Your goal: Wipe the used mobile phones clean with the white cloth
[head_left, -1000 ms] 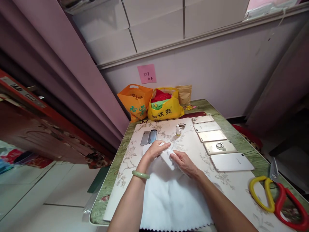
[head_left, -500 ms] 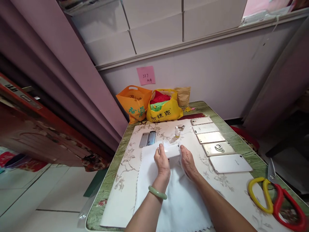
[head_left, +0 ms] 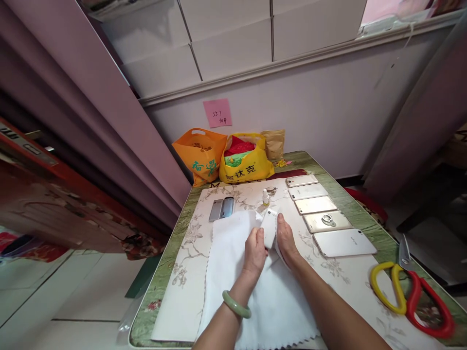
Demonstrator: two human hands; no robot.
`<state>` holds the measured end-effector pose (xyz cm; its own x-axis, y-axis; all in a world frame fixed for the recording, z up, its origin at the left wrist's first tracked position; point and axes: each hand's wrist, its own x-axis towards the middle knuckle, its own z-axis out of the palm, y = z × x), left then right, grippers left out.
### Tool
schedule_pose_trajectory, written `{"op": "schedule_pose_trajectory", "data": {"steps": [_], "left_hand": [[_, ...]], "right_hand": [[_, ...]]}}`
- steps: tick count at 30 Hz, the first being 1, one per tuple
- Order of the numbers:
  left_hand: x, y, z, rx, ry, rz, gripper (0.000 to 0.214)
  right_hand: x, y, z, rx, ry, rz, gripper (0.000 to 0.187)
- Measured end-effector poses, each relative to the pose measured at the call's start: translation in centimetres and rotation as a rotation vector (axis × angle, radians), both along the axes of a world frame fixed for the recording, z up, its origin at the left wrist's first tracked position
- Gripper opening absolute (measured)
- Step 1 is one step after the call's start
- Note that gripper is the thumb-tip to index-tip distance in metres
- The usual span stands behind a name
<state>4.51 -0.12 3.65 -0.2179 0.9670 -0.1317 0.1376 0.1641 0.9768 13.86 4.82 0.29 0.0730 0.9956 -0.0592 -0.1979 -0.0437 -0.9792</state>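
A white phone [head_left: 270,224] is held tilted upright over a white cloth [head_left: 228,257] with a scalloped edge. My left hand [head_left: 256,250], with a green bangle above the wrist, is closed around the phone's lower left side. Along its right edge, my right hand [head_left: 286,238] presses a fold of the cloth against the phone; its fingertips are hidden behind the cloth and phone. Just beyond the phone stand a small white dropper bottle [head_left: 266,197] and a pair of glasses [head_left: 271,191].
Several phones lie in a column at the right, the nearest a white phone [head_left: 345,243]. Two small phones [head_left: 222,209] lie at the left. Scissors [head_left: 404,291] with yellow and red handles rest at the right edge. An orange bag [head_left: 200,150] and a yellow bag [head_left: 246,170] stand at the back.
The phone has turned from lying sideways between both hands to a more upright tilt. My left hand has moved right and down to its lower end; the right stays at its right side.
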Motion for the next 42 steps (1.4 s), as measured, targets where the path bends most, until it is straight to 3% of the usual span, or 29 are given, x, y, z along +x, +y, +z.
{"op": "schedule_pose_trajectory", "data": {"steps": [4,8,12,15,19,21,24,27,33,38,42], "left_hand": [[0.7,0.6,-0.5,0.063,0.167,0.158,0.032],[-0.5,1.9,-0.4,0.145,0.304,0.269,0.029],[-2.6,2.9,0.0,0.152,0.249,0.375,0.032],[-3.7,2.6,0.1,0.128,0.061,0.415,0.038],[-3.6,1.1,-0.2,0.122,-0.132,0.364,0.042],[-3.1,0.3,-0.6,0.083,-0.18,0.323,0.043],[-2.2,-0.4,-1.1,0.065,-0.171,0.292,0.04],[-1.8,-0.5,-1.4,0.12,-0.088,0.285,0.035],[-1.5,-0.6,-1.2,0.082,0.022,0.231,0.027],[-1.0,-1.0,-0.4,0.135,0.003,0.113,0.031],[-1.3,-1.2,-0.1,0.015,0.009,-0.04,0.037]], "right_hand": [[-0.3,-0.5,0.1,0.13,-0.173,0.111,0.052],[-0.3,-1.0,0.4,0.269,-0.48,0.245,0.042],[-0.5,-1.7,0.6,0.422,-0.685,0.365,0.033],[-0.4,-1.7,0.5,0.394,-0.548,0.306,0.036],[0.2,-0.7,0.8,0.1,-0.177,-0.027,0.048],[0.3,-0.3,1.2,0.008,0.076,-0.002,0.056],[0.0,-0.4,1.6,-0.055,0.335,0.175,0.058],[-0.7,-1.1,1.2,-0.055,0.226,0.212,0.044],[-1.0,-1.2,0.3,0.063,-0.095,0.182,0.048],[-0.8,-1.3,0.9,0.083,-0.148,0.238,0.039],[-0.9,-1.4,1.3,-0.014,0.034,0.134,0.045]]}}
